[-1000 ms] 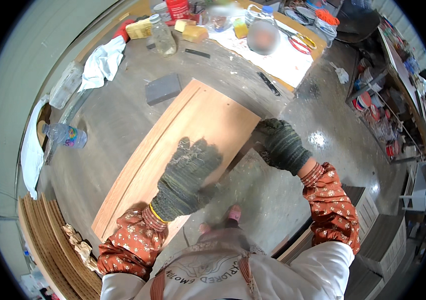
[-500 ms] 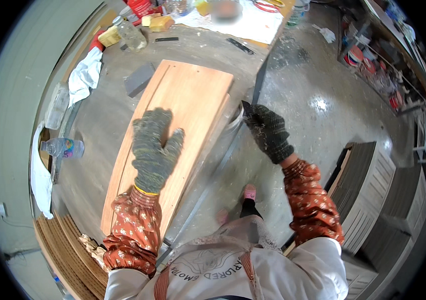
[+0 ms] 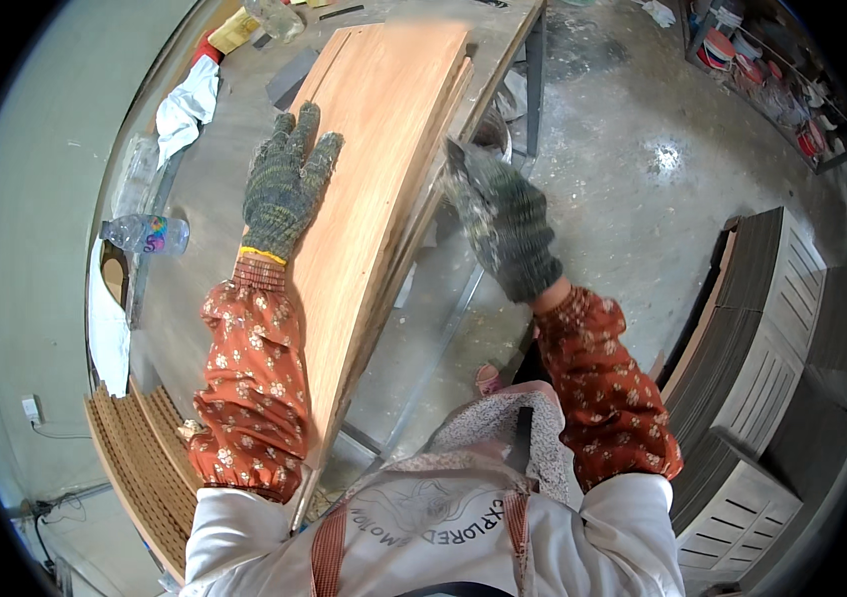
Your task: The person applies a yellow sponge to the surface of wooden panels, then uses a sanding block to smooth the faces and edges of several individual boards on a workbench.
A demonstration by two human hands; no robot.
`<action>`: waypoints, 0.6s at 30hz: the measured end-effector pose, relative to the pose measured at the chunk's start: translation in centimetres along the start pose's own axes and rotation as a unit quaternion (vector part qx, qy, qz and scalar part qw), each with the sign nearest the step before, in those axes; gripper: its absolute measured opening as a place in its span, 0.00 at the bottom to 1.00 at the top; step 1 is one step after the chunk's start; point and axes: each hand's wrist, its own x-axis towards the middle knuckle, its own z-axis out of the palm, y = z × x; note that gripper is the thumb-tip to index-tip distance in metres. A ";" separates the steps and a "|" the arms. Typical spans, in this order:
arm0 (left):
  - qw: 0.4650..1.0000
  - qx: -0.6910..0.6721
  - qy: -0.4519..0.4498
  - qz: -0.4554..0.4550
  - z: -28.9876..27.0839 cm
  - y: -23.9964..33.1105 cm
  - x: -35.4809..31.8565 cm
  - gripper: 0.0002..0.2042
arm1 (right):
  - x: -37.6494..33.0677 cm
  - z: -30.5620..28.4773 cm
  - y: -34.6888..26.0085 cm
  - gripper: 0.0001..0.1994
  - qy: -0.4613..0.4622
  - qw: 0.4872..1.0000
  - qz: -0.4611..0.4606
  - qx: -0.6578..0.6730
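A long, light-brown wooden board [image 3: 383, 149] lies lengthwise on the grey workbench [image 3: 214, 199], on top of thinner sheets whose edges show along its right side. My left hand [image 3: 284, 184], in a dark knit glove, lies flat on the board's left half with its fingers spread. My right hand [image 3: 503, 224], gloved the same way, is at the board's right edge, where the fingers close on the edge; the fingertips are hidden. Both forearms wear red floral sleeve covers.
A plastic bottle [image 3: 150, 234], a white cloth [image 3: 189, 95] and a dark grey block [image 3: 292, 78] lie on the bench to the left. Ribbed brown boards [image 3: 135, 448] are stacked at lower left. Stacks of grey panels [image 3: 771, 328] stand on the concrete floor at right.
The board has turned from a slant to lie lengthwise in front of me. My left hand has slid up its left half; my right hand has stayed on its right edge.
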 end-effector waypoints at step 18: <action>1.000 0.008 0.009 -0.022 -0.4 0.9 -0.9 0.25 | -10.8 3.9 -9.3 0.27 -0.012 0.963 -0.270 0.012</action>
